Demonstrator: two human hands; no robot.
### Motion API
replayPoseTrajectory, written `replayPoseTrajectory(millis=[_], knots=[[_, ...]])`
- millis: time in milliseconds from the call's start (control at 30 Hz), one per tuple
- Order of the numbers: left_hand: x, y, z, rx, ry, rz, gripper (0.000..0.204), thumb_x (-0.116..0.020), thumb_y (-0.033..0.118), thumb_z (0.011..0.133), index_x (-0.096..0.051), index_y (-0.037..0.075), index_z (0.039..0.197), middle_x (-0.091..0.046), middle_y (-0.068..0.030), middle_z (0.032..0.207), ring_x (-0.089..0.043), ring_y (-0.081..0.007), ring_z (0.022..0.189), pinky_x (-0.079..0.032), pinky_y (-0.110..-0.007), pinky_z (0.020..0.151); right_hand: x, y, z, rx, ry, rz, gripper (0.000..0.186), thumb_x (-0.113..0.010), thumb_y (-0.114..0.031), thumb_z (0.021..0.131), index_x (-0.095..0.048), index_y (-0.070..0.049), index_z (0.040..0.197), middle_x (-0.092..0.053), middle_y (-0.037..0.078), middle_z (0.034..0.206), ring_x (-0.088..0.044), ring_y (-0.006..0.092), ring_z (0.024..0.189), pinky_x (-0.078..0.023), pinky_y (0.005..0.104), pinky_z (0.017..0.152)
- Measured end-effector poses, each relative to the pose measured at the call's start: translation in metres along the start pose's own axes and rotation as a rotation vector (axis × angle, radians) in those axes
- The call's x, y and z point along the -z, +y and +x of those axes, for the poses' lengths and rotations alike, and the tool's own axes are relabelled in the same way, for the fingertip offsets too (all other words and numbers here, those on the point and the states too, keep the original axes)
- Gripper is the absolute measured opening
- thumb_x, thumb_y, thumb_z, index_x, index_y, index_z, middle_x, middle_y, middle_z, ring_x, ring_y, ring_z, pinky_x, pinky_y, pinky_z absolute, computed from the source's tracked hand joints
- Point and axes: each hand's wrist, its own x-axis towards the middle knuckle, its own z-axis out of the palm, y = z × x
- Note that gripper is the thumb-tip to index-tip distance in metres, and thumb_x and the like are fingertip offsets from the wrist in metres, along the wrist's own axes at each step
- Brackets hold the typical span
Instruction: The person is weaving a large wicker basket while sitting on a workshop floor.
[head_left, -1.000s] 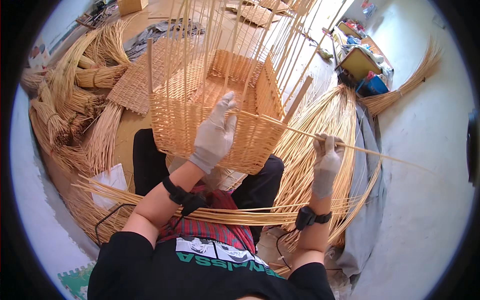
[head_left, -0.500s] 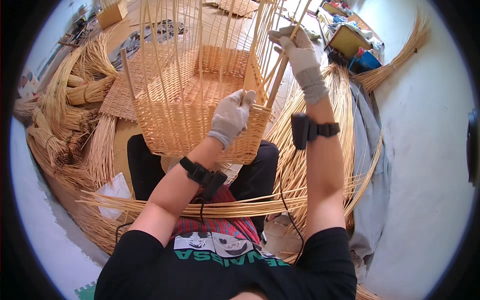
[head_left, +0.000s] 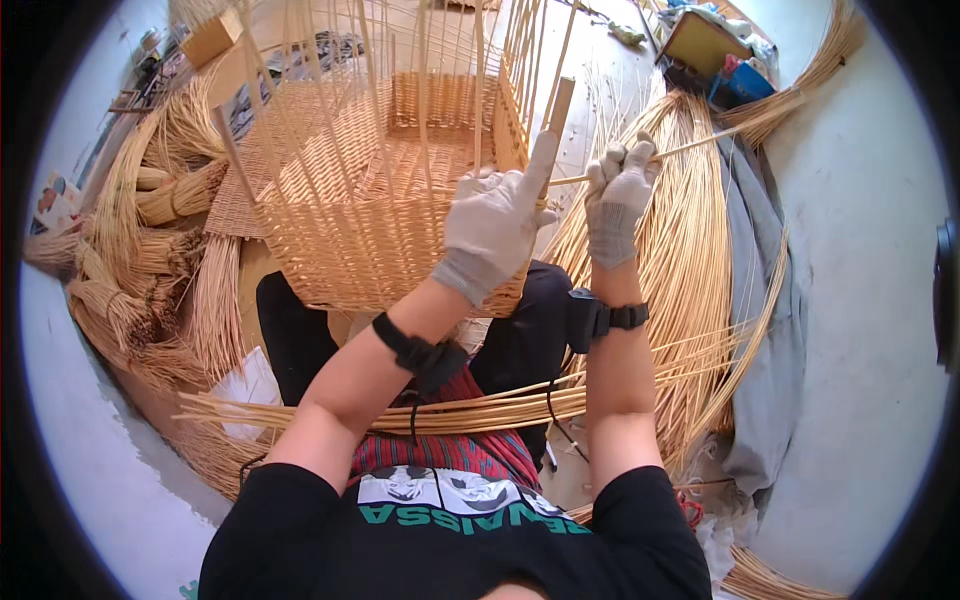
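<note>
"Basket (head_left: 360, 255) first: where does it sit in the head view?"

"Just beyond the dark-clad knees (head_left: 295, 320), one woven wall toward the body, upright canes (head_left: 423, 100) rising from it."

"And the hands?"

"The gloved right hand (head_left: 615, 195) pinches a long strand (head_left: 690, 146) out past the near right corner. The gloved left hand (head_left: 495, 222) lies at that corner, index finger up along a wooden stick (head_left: 563, 100); whether its bent fingers grip anything, I cannot tell."

"How is this done well?"

"I'd draw the strand snug, without jerking, and brace the corner with the left hand, so the stick stands straight and the strand beds evenly on the rows below."
</note>
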Motion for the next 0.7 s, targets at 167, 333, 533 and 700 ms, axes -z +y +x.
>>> replayPoseTrajectory(millis=[167, 333, 533, 700], knots=[[-0.018, -0.005, -0.005, 0.009, 0.109, -0.045, 0.094, -0.078, 0.036, 0.091, -0.032, 0.012, 0.17, -0.074, -0.0056, 0.094, -0.071, -0.0265, 0.087, -0.049, -0.044, 0.082, -0.017, 0.002, -0.006, -0.031, 0.183, -0.032, 0.03, -0.045, -0.041, 0.117, -0.053, -0.016, 0.131, -0.05, -0.003, 0.073, -0.033, 0.0054, 0.051, -0.028, 0.0236, 0.043], [-0.02, -0.009, -0.008, -0.028, 0.238, -0.043, 0.089, -0.073, 0.041, 0.095, -0.03, 0.02, 0.171, -0.072, -0.004, 0.094, -0.07, -0.0252, 0.088, -0.046, -0.044, 0.083, -0.006, -0.001, 0.005, -0.185, 0.206, 0.203, 0.062, -0.028, -0.063, 0.114, -0.062, -0.011, 0.111, -0.039, -0.004, 0.065, -0.027, 0.0109, 0.051, -0.028, 0.03, 0.045], [-0.019, -0.009, -0.008, 0.03, 0.228, -0.078, 0.093, -0.082, 0.031, 0.089, -0.036, 0.023, 0.17, -0.076, -0.0059, 0.098, -0.071, -0.0267, 0.092, -0.047, -0.043, 0.086, 0.0, -0.041, -0.014, -0.281, 0.043, 0.363, 0.079, -0.009, -0.077, 0.107, -0.041, -0.017, 0.066, -0.018, -0.005, 0.056, -0.017, 0.0118, 0.05, -0.021, 0.031, 0.047], [-0.031, -0.017, -0.012, 0.009, 0.238, -0.151, 0.088, -0.079, 0.029, 0.093, -0.036, 0.026, 0.17, -0.076, -0.0038, 0.101, -0.071, -0.0266, 0.095, -0.046, -0.041, 0.088, -0.016, -0.038, -0.069, -0.001, -0.164, -0.002, 0.07, -0.025, -0.071, 0.111, -0.035, -0.017, 0.068, -0.02, -0.005, 0.055, -0.02, 0.0126, 0.05, -0.026, 0.0307, 0.05]])
